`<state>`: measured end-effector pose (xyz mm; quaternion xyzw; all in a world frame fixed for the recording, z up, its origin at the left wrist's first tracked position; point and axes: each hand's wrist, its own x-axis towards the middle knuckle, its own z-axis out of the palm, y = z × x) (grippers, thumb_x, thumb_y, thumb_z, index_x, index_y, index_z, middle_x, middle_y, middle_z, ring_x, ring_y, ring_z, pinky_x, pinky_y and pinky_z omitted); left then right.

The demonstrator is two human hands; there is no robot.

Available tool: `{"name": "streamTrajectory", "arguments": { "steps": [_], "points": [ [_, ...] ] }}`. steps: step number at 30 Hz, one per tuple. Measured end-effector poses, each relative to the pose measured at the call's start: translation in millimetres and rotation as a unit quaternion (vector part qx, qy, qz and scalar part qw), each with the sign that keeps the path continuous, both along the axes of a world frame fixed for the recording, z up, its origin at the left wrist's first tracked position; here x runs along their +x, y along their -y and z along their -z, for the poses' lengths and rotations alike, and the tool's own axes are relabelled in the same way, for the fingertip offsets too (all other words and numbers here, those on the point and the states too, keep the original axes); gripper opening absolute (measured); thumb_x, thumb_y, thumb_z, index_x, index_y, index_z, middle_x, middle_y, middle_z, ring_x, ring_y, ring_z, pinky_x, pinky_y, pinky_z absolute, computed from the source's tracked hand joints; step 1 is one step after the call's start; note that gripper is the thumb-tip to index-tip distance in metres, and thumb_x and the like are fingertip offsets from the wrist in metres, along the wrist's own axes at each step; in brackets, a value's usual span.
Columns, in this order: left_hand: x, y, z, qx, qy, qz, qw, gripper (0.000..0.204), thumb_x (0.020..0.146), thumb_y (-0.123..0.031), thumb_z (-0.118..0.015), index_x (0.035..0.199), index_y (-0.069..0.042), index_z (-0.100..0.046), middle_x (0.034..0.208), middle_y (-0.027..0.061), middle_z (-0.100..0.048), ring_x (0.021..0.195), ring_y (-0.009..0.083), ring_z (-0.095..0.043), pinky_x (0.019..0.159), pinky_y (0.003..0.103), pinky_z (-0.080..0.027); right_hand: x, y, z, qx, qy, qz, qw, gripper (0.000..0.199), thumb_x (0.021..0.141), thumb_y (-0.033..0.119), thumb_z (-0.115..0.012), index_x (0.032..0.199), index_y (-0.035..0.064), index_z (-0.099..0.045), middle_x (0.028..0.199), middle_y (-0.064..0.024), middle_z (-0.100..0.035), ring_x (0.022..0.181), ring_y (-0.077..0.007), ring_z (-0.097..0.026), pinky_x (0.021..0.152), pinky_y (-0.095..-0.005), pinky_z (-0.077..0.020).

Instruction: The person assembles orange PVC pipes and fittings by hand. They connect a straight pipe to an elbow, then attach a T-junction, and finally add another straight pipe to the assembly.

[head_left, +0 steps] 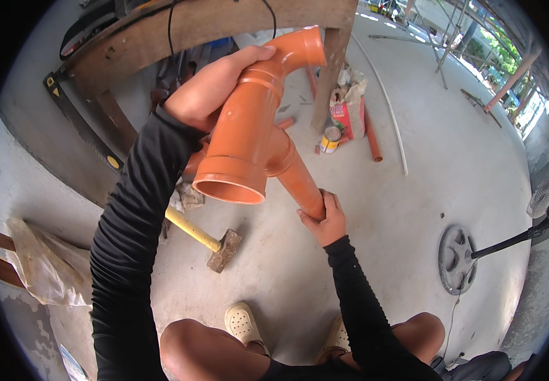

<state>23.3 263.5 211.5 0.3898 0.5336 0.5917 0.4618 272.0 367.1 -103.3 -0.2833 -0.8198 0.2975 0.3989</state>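
Note:
In front of me, raised above the floor, is an orange plastic pipe wye fitting (242, 133) with its wide open socket facing down toward me. A curved elbow (303, 49) sits at its upper end, and a narrower orange pipe (302, 185) runs from its side branch toward the lower right. My left hand (214, 86) is closed around the fitting's upper left side, thumb lying near the elbow joint. Around the lower end of the branch pipe, the fingers of my right hand (327, 220) are wrapped. The left palm side is hidden behind the fitting.
A sledgehammer (225, 250) with a yellow handle lies below the fitting. Beyond stand a wooden bench (223, 26), a small can (330, 140), a red bag (348, 109) and a loose orange pipe (373, 136). A fan's round base (457, 259) is at right, a plastic sheet (52, 263) at left.

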Motion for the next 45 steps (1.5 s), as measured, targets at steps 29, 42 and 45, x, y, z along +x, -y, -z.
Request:
{"name": "streamTrajectory", "arguments": {
  "steps": [29, 42, 45],
  "points": [
    [94.1, 44.9, 154.0, -0.123, -0.054, -0.115, 0.984, 0.060, 0.102, -0.043, -0.072, 0.134, 0.006, -0.059, 0.111, 0.0111, -0.068, 0.094, 0.0176, -0.069, 0.085, 0.031, -0.058, 167.8, -178.0, -98.5, 0.213, 0.232, 0.007, 0.949, 0.074, 0.082, 0.009, -0.084, 0.150, 0.0110, -0.056, 0.141, -0.0164, -0.058, 0.132, -0.0410, -0.056, 0.110, -0.0480, -0.0510],
    [131.9, 40.9, 212.5, -0.200, 0.007, -0.008, 0.980, 0.073, 0.101, -0.051, -0.073, 0.138, 0.008, -0.050, 0.117, 0.0152, -0.068, 0.101, 0.0204, -0.075, 0.081, 0.035, -0.066, 183.5, -177.6, -58.7, 0.241, 0.266, -0.004, 0.933, 0.073, 0.080, 0.005, -0.084, 0.147, 0.0124, -0.057, 0.139, -0.0109, -0.058, 0.134, -0.0359, -0.055, 0.113, -0.0459, -0.0494],
    [132.3, 41.6, 210.1, -0.207, 0.013, 0.005, 0.978, 0.075, 0.101, -0.052, -0.073, 0.141, 0.007, -0.049, 0.119, 0.0158, -0.068, 0.103, 0.0219, -0.076, 0.083, 0.036, -0.067, 181.2, -177.8, -57.1, 0.244, 0.277, -0.005, 0.929, 0.073, 0.079, 0.004, -0.084, 0.147, 0.0129, -0.058, 0.139, -0.0100, -0.058, 0.135, -0.0354, -0.054, 0.114, -0.0457, -0.0486]
  ]
}}
